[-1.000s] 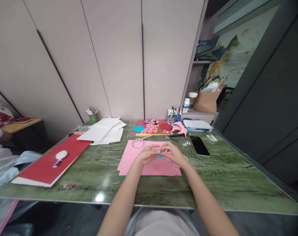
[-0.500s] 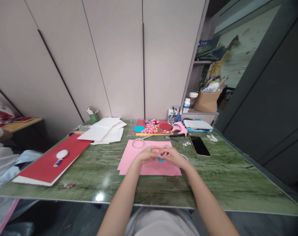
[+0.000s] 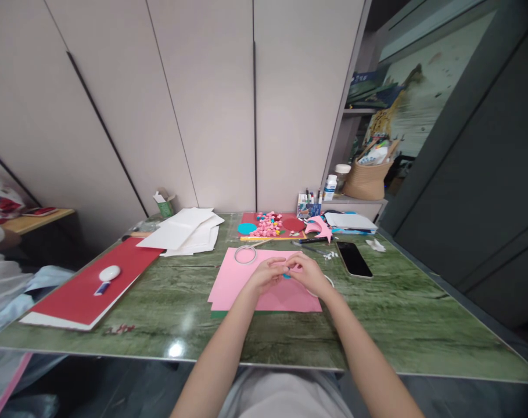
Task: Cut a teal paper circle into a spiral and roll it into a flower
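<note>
My left hand point(image 3: 268, 275) and my right hand point(image 3: 306, 274) meet over pink paper sheets point(image 3: 237, 290), their fingertips pinched together. Between them shows a small blue piece point(image 3: 286, 276), apparently paper, largely covered by the fingers. The pink sheets lie on a green sheet that peeks out at the near edge. A roll of tape point(image 3: 245, 254) rests at the sheets' upper left. Another pale ring point(image 3: 329, 281) is partly hidden behind my right wrist.
Beyond the pink sheets are small pink balls point(image 3: 268, 225), a blue disc point(image 3: 247, 229), a red disc point(image 3: 293, 224) and a pink cutout point(image 3: 319, 228). A phone point(image 3: 354, 259) lies to the right. White papers point(image 3: 180, 229) and a red sheet point(image 3: 93, 284) lie left, with a person beside the table.
Both hands stay together over the pink paper, and the left has shifted slightly right. The blue piece showed more half a second ago and is now mostly covered by fingers.
</note>
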A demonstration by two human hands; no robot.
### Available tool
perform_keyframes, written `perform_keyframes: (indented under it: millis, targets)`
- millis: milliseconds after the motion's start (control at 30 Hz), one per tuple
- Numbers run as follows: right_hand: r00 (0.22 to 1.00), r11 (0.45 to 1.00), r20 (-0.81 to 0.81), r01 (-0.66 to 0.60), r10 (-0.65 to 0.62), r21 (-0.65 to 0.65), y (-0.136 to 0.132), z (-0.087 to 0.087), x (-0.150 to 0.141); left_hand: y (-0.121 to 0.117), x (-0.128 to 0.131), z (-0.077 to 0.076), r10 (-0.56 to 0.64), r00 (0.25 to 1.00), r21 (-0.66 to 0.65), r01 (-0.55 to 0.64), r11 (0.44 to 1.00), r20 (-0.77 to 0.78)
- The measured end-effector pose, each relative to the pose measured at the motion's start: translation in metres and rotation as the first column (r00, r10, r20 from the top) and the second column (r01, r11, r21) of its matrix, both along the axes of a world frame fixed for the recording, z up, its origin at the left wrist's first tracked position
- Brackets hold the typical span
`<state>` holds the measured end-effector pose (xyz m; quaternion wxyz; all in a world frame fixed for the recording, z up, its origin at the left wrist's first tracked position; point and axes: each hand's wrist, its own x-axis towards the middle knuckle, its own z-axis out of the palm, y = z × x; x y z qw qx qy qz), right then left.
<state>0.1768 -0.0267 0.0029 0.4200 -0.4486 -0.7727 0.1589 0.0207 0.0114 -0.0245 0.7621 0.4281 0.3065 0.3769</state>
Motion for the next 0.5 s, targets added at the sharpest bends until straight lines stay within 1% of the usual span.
perform_keyframes:
  millis: [133, 233, 400, 500]
  targets:
    - [1.0, 1.0, -0.012, -0.005, 0.005, -0.019, 0.0, -0.001, 0.0, 0.001, -0.004, 0.0, -0.011, 0.999, -0.01, 0.011, 1.0, -0.051]
    - [0.999, 0.998, -0.017, -0.033, 0.032, -0.06, 0.0, 0.0, 0.0, 0.003, -0.008, 0.003, -0.04, 0.996, -0.003, 0.04, 0.999, -0.082]
    - [0.996, 0.988, -0.022, -0.085, 0.083, -0.126, -0.001, 0.002, 0.002, 0.004, -0.015, 0.01, -0.153, 0.985, 0.02, 0.155, 0.988, -0.078]
    - [0.992, 0.979, -0.032, -0.125, 0.121, -0.163, -0.002, 0.001, 0.002, 0.003, -0.018, 0.014, -0.207, 0.971, 0.044, 0.213, 0.976, -0.121]
